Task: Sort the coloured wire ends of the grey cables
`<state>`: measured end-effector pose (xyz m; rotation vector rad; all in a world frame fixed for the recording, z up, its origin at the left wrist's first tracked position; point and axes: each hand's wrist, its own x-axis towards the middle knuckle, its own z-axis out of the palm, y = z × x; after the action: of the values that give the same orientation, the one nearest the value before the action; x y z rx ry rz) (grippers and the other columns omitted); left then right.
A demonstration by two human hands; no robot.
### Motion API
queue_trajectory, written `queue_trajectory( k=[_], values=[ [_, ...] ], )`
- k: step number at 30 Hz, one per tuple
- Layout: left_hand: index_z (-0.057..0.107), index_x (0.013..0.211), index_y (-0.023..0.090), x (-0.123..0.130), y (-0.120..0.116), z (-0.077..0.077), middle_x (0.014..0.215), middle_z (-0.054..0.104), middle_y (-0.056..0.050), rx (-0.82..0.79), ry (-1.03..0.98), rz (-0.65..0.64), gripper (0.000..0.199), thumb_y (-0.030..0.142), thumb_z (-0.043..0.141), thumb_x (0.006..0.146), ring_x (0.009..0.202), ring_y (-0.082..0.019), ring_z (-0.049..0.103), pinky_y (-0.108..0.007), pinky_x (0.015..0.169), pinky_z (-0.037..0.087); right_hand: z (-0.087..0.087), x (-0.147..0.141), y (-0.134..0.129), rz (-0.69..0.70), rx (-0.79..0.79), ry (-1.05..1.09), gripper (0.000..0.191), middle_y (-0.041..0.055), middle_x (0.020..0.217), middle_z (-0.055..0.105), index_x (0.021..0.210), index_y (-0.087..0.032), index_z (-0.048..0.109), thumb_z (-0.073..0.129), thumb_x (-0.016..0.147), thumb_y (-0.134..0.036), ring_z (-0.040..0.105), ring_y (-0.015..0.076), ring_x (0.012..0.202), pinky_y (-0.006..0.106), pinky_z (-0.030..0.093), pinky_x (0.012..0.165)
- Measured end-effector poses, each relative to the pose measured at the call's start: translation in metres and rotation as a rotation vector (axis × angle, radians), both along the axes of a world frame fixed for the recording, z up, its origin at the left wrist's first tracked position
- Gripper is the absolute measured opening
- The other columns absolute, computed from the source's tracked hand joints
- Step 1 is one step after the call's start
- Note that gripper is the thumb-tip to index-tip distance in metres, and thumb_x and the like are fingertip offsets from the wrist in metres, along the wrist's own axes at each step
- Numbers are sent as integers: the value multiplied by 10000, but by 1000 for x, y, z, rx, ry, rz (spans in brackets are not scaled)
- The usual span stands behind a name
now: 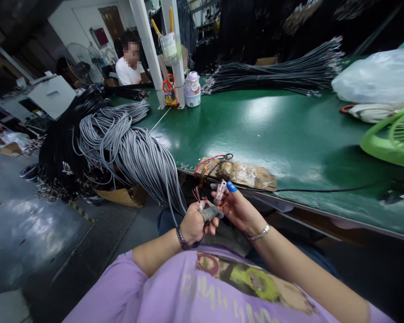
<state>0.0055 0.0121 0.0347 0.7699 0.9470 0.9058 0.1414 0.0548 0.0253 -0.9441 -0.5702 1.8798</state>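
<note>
My left hand point(197, 222) is closed round the end of a grey cable, from which several thin coloured wires point(198, 196) fan out. Dark wrapping covers its thumb or finger. My right hand point(238, 207), with blue tape on one fingertip, pinches a small white and pink connector point(221, 190) just right of those wires. Thin wires run below the connector between both hands. Beyond them, at the table edge, lies a taped cardboard piece point(252, 176) with red and black leads on it.
A big bundle of grey cables point(131, 148) hangs over the green table's point(229, 130) left side. Black cables point(272, 76), a plastic bag point(377, 78) and a green fan point(390, 139) lie farther back and right. A person point(129, 63) sits beyond the posts.
</note>
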Motion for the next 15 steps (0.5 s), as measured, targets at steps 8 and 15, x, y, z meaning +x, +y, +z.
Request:
queue_trajectory(
  k=[8, 15],
  values=[
    [547, 758, 141, 5, 3, 1, 488, 561, 24, -64, -77, -2, 424, 486, 751, 619, 300, -74, 456, -168, 281, 209, 2, 1, -1, -23, -11, 37, 367, -2, 649, 585, 722, -194, 607, 733, 691, -537, 492, 122, 555, 261, 430, 543],
    [536, 738, 144, 7, 5, 1, 477, 553, 27, -97, -101, 25, 418, 475, 755, 609, 297, -70, 443, -165, 279, 231, -4, 0, 1, -33, -4, 78, 348, 4, 635, 601, 718, -187, 632, 731, 709, -521, 513, 139, 574, 280, 429, 571]
  ],
)
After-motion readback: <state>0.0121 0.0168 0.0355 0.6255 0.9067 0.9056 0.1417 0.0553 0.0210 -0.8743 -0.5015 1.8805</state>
